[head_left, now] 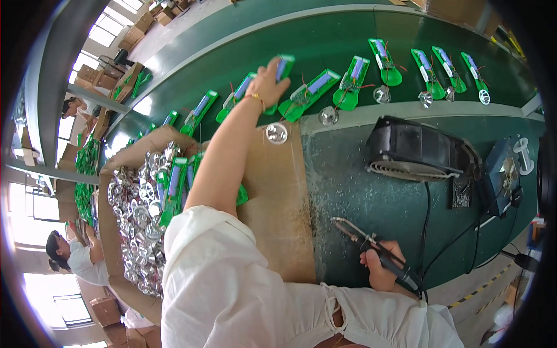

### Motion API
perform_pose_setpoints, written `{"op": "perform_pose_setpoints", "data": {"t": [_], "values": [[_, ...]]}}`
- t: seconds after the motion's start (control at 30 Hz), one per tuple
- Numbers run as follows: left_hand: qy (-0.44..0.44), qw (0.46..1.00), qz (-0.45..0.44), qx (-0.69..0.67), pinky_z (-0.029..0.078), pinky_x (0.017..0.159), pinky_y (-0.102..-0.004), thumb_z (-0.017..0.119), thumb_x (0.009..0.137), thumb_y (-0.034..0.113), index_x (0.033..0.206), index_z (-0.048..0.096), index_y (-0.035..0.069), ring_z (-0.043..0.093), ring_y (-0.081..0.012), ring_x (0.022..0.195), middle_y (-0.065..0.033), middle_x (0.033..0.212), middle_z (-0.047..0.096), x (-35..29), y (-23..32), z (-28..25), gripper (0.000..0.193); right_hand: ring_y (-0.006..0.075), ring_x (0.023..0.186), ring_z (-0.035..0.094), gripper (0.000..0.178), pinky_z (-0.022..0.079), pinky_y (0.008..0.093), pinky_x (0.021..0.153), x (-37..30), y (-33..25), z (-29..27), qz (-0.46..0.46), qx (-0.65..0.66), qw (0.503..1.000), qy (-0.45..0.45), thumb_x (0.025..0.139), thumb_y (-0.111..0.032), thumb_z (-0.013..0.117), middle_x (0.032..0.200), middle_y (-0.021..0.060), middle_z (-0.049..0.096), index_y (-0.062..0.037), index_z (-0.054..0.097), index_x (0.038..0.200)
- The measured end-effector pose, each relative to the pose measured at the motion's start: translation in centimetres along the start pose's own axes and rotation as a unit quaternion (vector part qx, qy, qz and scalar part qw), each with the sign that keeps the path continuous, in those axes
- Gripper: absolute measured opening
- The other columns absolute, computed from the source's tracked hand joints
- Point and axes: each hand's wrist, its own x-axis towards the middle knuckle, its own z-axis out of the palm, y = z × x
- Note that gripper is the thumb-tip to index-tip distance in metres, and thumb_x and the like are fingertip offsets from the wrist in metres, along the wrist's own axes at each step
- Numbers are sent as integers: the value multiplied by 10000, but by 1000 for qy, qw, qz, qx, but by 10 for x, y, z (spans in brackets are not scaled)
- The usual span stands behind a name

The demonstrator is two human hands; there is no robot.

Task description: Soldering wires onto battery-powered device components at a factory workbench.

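My left hand (268, 87) is stretched out over the far green belt, its fingers closed round a green flashlight half-shell (285, 65) with a blue cylindrical battery in it. The hand covers the shell's lower part. Just below lies a silver reflector cup (277, 133) at the edge of a cardboard sheet. To the right of the hand, another green half-shell (307, 95) lies tilted, showing its battery and thin red wires. Close to my body, my right hand (384, 264) grips a soldering iron (394, 265) by its dark handle. Its metal tip points up and left above the scratched green bench.
More half-shells (351, 84) with reflectors line the belt. At left stands a cardboard box (130, 297) heaped with reflectors (139, 226). A black fan (415, 148) and a solder spool (524, 156) stand at right; cables cross the bench there. Other people work at far left.
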Motion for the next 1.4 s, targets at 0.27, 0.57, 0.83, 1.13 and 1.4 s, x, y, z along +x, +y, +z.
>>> {"op": "perform_pose_setpoints", "data": {"t": [0.27, 0.57, 0.83, 1.13, 1.4], "values": [[-23, 1000, -4, -14, 452, 768, -423, 563, 760, 334, 1236, 370, 102, 551, -367, 915, -213, 1051, 539, -171, 62, -90, 563, 101, 541, 525, 122, 423, 208, 502, 4, -17, 12, 9, 20, 999, 31, 819, -42, 542, 670, 101, 582, 33, 478, 890], [152, 980, -104, -82, 477, 643, -354, 693, 696, 275, 1151, 444, 61, 574, -282, 752, -142, 998, 498, -354, 85, -22, 561, 100, 518, 529, 157, 404, 192, 462, -2, -7, 11, -76, 9, 997, 6, 816, -115, 570, 659, 95, 584, 13, 510, 885], [152, 942, -296, -41, 445, 473, -342, 683, 714, 366, 904, 569, 22, 563, -240, 491, -96, 579, 588, -387, 11, -40, 408, 98, 500, 511, 160, 388, 189, 450, -12, -2, 14, -115, -10, 993, 28, 819, -137, 571, 649, 80, 574, 4, 514, 867], [113, 971, -108, -180, 394, 456, -358, 568, 830, 281, 643, 582, 2, 530, -277, 466, -151, 558, 545, -405, 26, -32, 336, 107, 511, 534, 161, 415, 195, 455, -29, -6, 17, -105, -22, 994, 19, 815, -119, 575, 654, 95, 583, 18, 517, 875], [0, 942, -312, -121, 423, 455, -352, 587, 792, 360, 598, 615, 17, 561, -268, 463, -132, 515, 562, -420, 12, -42, 395, 107, 491, 496, 166, 381, 197, 447, -37, -13, 21, -102, -29, 994, 10, 817, -130, 560, 646, 88, 561, 13, 504, 880]]}}
